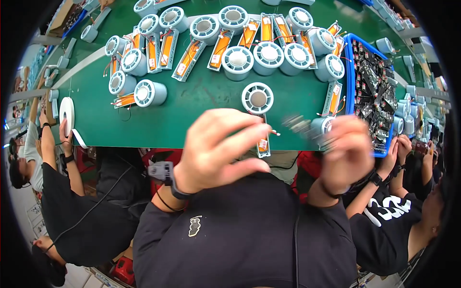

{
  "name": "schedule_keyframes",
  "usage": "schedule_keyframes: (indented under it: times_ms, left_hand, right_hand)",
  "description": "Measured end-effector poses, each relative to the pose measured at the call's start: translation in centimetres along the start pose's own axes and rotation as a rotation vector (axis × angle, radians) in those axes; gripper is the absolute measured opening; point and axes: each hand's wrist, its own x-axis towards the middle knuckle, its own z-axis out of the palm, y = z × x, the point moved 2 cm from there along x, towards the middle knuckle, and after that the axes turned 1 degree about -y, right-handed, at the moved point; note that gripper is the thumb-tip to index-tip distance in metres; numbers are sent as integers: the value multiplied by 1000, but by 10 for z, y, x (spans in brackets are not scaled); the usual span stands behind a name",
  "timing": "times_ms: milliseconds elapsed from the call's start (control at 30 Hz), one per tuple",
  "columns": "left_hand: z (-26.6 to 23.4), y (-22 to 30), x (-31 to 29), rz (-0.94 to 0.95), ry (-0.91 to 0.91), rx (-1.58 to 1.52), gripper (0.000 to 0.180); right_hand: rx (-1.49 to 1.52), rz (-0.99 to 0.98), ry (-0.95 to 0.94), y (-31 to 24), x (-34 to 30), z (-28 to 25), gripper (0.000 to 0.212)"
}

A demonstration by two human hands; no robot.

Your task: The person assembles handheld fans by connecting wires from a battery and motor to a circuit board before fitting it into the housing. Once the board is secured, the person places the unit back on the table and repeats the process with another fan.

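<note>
My left hand is open, its fingers stretched out over a light blue handheld fan. That fan's round head points away from me. Its handle shows between my hands, with a white label and a short red wire, and my fingers cover part of it. My right hand is smeared by motion, its fingers curled. By its fingertips is a blurred greyish strip that seems to be in its grip; its kind cannot be made out. Another fan lies partly hidden behind this hand, its handle pointing away.
Several light blue fans with orange-filled open handles and loose wires stand in rows across the green table. A blue tray of small black circuit boards is at right. At left a white tape roll stands near a co-worker's hand. Co-workers sit on both sides.
</note>
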Motion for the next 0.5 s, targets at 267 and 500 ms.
schedule_keyframes:
  times_ms: [267,500]
  left_hand:
    - [30,-18,-49,-583,-105,-657,38]
    - [39,-20,-53,-889,-9,-817,37]
  right_hand:
    - [272,457,-132,18,-31,48,13]
    - [-20,603,-480,33,-34,40,13]
